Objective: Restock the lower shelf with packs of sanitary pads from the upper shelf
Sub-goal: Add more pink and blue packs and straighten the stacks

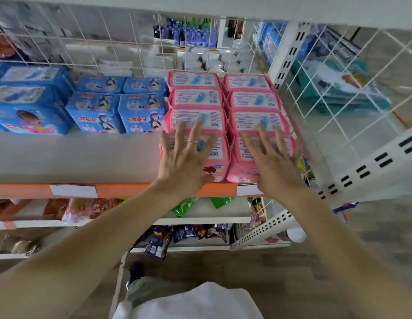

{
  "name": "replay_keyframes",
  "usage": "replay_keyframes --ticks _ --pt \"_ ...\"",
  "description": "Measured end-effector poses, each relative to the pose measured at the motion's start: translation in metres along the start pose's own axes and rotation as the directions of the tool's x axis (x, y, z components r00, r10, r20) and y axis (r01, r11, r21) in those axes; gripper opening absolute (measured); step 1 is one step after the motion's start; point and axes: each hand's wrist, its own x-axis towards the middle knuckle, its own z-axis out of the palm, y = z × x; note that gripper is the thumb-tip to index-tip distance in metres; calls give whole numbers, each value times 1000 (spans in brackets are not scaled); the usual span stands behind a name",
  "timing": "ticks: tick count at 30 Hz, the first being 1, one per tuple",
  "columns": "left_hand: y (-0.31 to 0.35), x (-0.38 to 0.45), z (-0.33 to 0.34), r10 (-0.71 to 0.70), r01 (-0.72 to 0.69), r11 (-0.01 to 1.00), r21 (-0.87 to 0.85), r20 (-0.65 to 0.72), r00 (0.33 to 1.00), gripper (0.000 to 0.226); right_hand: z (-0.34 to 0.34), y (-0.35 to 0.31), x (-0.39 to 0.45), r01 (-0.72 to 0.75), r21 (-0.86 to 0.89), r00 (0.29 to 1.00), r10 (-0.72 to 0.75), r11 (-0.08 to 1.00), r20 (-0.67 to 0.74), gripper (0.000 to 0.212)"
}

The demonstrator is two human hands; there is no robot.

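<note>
Two rows of pink sanitary pad packs [195,100] stand on the upper shelf [74,155] with an orange front edge. My left hand [184,157] lies spread over the front pack of the left row [217,157], fingers straight, a ring on one finger. My right hand [271,162] is spread over the front pack of the right row [243,166], its fingers blurred. Blue pad packs [117,111] fill the shelf's left part. The lower shelf [200,219] sits beneath, mostly hidden by my arms.
A white wire grid [108,42] backs the shelf and another wire panel [338,88] closes its right end. Green packets [184,207] and snack bags [85,208] lie on the shelf below, dark packets [159,245] lower still. Bare shelf lies in front of the blue packs.
</note>
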Motion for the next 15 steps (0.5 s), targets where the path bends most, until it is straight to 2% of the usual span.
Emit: replay_keyframes --ticks 8,15 --pt "-12 18 16 68 -64 996 60 -69 995 102 9 14 20 39 -22 995 -41 999 -91 111" --pt "-5 14 10 34 -34 999 20 -10 999 98 5 10 16 59 13 996 -58 998 -69 110"
